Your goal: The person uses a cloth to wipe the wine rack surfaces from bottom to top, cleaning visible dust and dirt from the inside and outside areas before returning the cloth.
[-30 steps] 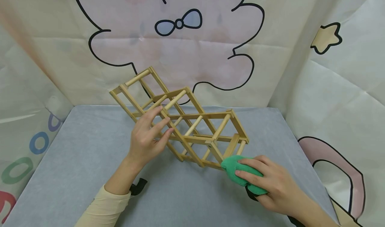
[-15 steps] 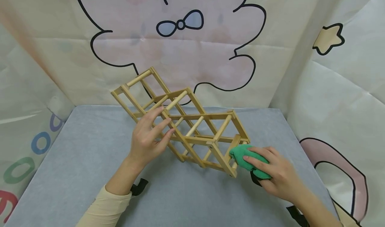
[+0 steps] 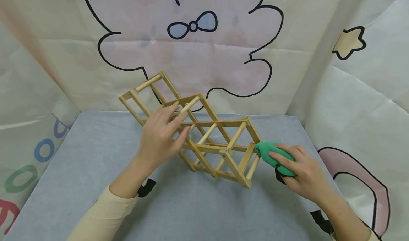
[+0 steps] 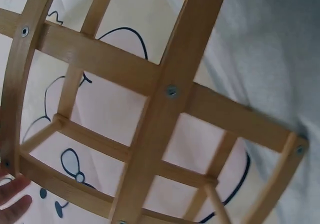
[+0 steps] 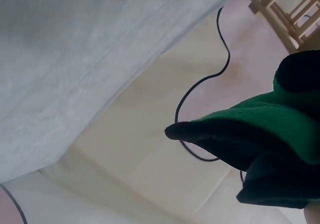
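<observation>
A light wooden lattice rack (image 3: 207, 148) stands slantwise on the table, built of flat slats and round rods. My left hand (image 3: 159, 136) reaches over its near side, with fairly straight, spread fingers at the upper slats and rods. In the left wrist view, only fingertips (image 4: 15, 204) show, beside a corner of the rack (image 4: 170, 88). My right hand (image 3: 306, 173) grips a green cloth (image 3: 274, 155), whose front edge meets the rack's right end. Folds of the cloth (image 5: 265, 129) fill the right wrist view's right side and hide most of the hand.
The grey-blue cloth-covered table (image 3: 204, 212) runs to a back edge behind the rack. A pale printed curtain (image 3: 223, 67) hangs at the back and sides. Dark straps (image 3: 321, 221) show near both wrists.
My right hand has moved the green cloth up and away along the rack's right end, uncovering its front corner. My left hand has shifted slightly up and right; the rack stays almost still.
</observation>
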Tool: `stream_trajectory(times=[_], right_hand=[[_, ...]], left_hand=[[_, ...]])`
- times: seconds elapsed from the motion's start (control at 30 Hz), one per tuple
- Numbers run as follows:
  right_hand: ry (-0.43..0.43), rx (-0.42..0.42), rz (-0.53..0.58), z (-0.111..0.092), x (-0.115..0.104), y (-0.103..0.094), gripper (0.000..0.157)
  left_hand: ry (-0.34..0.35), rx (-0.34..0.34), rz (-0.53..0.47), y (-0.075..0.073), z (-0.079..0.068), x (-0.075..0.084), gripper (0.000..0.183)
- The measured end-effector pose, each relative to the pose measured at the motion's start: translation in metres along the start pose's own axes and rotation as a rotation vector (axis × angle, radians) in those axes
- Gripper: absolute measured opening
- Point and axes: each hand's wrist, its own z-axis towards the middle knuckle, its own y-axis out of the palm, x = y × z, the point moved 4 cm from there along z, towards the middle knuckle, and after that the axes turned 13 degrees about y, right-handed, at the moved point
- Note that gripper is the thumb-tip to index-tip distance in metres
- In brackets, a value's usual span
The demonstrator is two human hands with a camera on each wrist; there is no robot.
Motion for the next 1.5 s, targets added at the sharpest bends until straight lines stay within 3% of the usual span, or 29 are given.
stream_trajectory(times=[0.2, 0.4, 0.5, 0.67, 0.8, 0.97, 1.17, 1.5], right_hand=[[0.045, -0.026, -0.055, 0.004, 0.011, -0.008, 0.047], [0.047, 0.027, -0.055, 0.006, 0.021, -0.009, 0.048], [0.044, 0.065, -0.047, 0.007, 0.027, -0.008, 0.047], [0.067, 0.067, -0.049, 0.005, 0.036, -0.008, 0.048], [0.095, 0.03, -0.043, 0.004, 0.039, -0.008, 0.046], [0.101, 0.023, -0.032, 0.003, 0.04, -0.007, 0.05], [0.104, 0.018, -0.025, 0.001, 0.042, -0.005, 0.05], [0.116, 0.008, -0.025, -0.002, 0.043, -0.002, 0.053]], left_hand=[[-0.05, -0.149, 0.127, 0.008, 0.025, -0.004, 0.032], [-0.074, -0.227, 0.272, 0.021, 0.043, -0.004, 0.022], [-0.088, -0.256, 0.321, 0.028, 0.049, -0.001, 0.006], [-0.119, -0.313, 0.371, 0.039, 0.054, 0.003, 0.033], [-0.142, -0.367, 0.407, 0.047, 0.053, 0.005, 0.035], [-0.149, -0.397, 0.479, 0.051, 0.053, 0.006, 0.028], [-0.128, -0.441, 0.575, 0.055, 0.057, 0.007, 0.039], [-0.1, -0.405, 0.515, 0.051, 0.058, 0.004, 0.046]])
